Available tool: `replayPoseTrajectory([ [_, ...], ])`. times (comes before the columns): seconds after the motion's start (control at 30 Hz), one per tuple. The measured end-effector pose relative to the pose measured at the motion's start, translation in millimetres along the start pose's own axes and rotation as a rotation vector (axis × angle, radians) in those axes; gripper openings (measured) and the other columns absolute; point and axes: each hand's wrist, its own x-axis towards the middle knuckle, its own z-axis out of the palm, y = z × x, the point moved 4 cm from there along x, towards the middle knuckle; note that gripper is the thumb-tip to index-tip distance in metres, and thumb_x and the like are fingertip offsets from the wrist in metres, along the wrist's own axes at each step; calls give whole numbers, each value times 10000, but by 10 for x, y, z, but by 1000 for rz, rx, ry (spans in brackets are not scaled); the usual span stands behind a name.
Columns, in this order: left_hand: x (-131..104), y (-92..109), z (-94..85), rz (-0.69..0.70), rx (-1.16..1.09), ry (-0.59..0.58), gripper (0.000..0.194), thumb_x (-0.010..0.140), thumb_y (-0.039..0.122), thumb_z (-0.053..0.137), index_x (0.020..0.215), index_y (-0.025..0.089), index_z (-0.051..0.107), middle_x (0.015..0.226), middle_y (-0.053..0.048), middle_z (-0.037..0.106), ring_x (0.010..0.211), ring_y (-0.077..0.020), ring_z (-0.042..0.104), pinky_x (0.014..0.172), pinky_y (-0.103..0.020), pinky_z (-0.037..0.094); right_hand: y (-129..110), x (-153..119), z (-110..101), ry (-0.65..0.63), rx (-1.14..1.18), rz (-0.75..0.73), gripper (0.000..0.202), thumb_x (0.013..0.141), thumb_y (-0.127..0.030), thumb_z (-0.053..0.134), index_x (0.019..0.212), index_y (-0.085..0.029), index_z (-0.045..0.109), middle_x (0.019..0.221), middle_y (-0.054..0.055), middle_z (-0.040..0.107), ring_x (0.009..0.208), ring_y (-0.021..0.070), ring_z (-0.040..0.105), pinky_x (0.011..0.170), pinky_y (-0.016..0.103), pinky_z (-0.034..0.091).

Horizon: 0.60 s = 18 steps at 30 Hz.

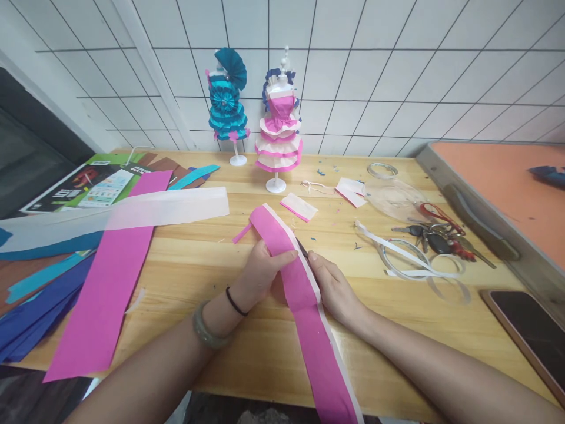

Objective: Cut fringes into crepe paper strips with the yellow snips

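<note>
A long strip of pink crepe paper with a white edge (pixel 304 294) runs from mid-table down over the front edge. My left hand (pixel 261 268) grips it, thumb on top and fingers underneath. At the strip's white right edge, my right hand (pixel 333 285) is closed on dark scissors (pixel 302 247); only a slim dark part of them shows, the rest being hidden by the hand and paper. Beyond the strip lie a small white piece with a pink edge (pixel 299 207) and a folded white piece (pixel 351 192). A narrow pink tail (pixel 242 234) sticks out near the strip's far end.
At the back stand a teal paper dress on a stand (pixel 226 109) and a pink-and-white one (pixel 279 132). Crepe sheets (pixel 110 282) cover the left side. Keys (pixel 436 238), white ribbon (pixel 397 250), clear tape (pixel 382 170), a phone (pixel 525 330) and an orange-topped case (pixel 498 182) occupy the right.
</note>
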Motion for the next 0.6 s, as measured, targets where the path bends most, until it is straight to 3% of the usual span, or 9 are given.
replayPoseTrajectory([
  [0.6, 2, 17, 0, 13, -10, -26, 240, 668, 211, 657, 885, 143, 580, 838, -55, 650, 761, -180, 602, 719, -313, 469, 2, 15, 3, -22, -31, -35, 422, 892, -500, 292, 727, -183, 518, 718, 11, 553, 695, 153, 501, 682, 259, 408],
])
